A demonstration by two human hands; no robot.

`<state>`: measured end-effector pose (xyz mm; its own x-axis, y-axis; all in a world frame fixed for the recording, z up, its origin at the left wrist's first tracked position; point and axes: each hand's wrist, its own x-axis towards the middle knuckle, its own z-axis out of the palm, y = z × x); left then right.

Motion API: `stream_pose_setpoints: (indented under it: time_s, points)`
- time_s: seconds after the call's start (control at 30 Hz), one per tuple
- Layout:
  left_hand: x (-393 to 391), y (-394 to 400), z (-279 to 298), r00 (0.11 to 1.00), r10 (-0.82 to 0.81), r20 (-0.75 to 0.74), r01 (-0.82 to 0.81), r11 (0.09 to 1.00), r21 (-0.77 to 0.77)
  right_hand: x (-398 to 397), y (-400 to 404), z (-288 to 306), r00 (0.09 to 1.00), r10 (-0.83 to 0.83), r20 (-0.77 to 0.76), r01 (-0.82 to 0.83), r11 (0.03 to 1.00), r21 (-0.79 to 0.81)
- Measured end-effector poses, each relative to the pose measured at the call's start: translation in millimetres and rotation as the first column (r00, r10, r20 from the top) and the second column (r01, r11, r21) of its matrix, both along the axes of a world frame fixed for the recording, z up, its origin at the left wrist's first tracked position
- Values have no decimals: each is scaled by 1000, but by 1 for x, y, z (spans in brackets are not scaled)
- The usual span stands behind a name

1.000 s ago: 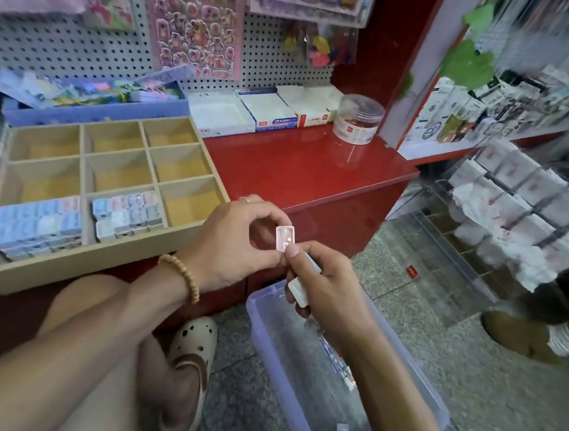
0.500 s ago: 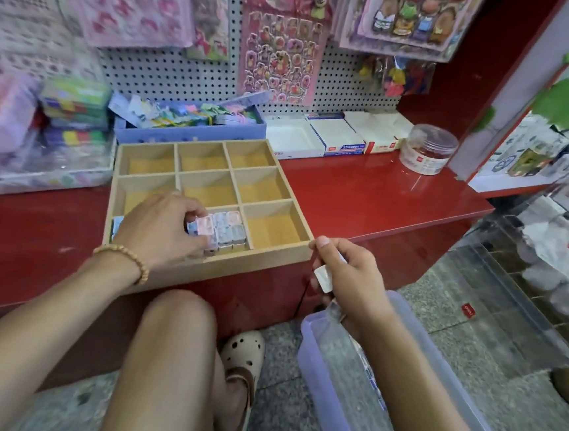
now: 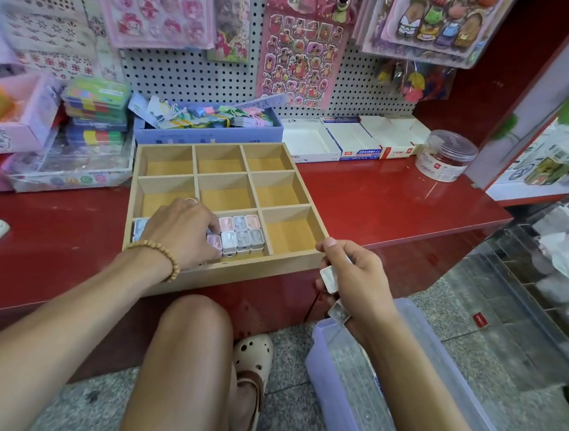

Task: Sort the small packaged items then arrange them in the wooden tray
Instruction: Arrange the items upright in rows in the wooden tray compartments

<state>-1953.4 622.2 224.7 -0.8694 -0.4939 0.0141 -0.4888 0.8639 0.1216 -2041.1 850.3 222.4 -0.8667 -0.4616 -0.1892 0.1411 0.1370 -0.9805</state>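
Hidden under the left hand [image 3: 180,228]: most of the front-left compartment and the left part of the front-middle one, so the count of packets there cannot be told. Fingertips [image 3: 214,227] curled down among the small pastel plastic-wrapped packets [image 3: 240,233], touching the pink one at the near row; whether one is actually pinched, cannot tell. Beaded wooden bracelet [image 3: 164,256] on that wrist, ring on one finger.

Pale wooden tray with nine square compartments [image 3: 310,262] lying flat on the glossy red counter [image 3: 397,204], its front edge overhanging the counter lip. Packets standing in two tight rows in the front-middle cell, pink, blue and white; a few blue ones just showing at 9 o'clock of the left hand. Six rear cells and the front-right cell showing bare cork-coloured floor.

At 3 o'clock of the tray, just off its front corner: right hand [image 3: 356,283], fingers curled round two small white packets [image 3: 329,279], thumb up. Print on them too blurred to read.

Below that hand, a translucent lilac plastic storage bin [image 3: 340,392] on speckled stone floor, cut off by the bottom edge; contents hard to make out.

At 12 o'clock of the tray, a blue cardboard box of colourful stationery [image 3: 211,130]; beyond, white perforated pegboard [image 3: 185,72] with sticker sheets.
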Motion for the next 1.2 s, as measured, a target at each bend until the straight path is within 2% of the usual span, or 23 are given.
stream_pose_setpoints:
  time_s: [0.13,0.33,0.43,0.53,0.6,0.73,0.83,1.1,1.2]
  points:
    - [-3,0,-2,1000,4,-12,-4,1000,-7,3,-5,1,1000,1,1,0,1000,-15]
    - [-1,-5,-4,999,-7,-49,8,1000,20,5,-10,2,995,-3,99,11,997,-77]
    - [3,1,0,976,-30,-217,68,983,172,4,-13,-1,989,-19,150,37,992,-120]
    - [5,25,14,892,-109,-438,276,899,339,4,-21,-3,973,-30,230,73,980,-183]
    - [3,45,22,853,-161,-497,385,837,389,4,-26,-3,967,-28,254,80,977,-197]
    - [-6,68,27,833,-221,-507,463,780,421,4,-36,-4,974,-24,227,67,981,-184]
    - [-12,70,25,844,-218,-489,449,787,423,4,-41,-1,976,-18,218,61,979,-194]
    - [-20,61,21,842,-276,-463,476,785,397,2,-49,-2,995,-37,95,44,996,-77]
    - [-18,59,20,836,-221,-502,465,771,435,-1,-51,-3,992,-58,108,71,991,-116]
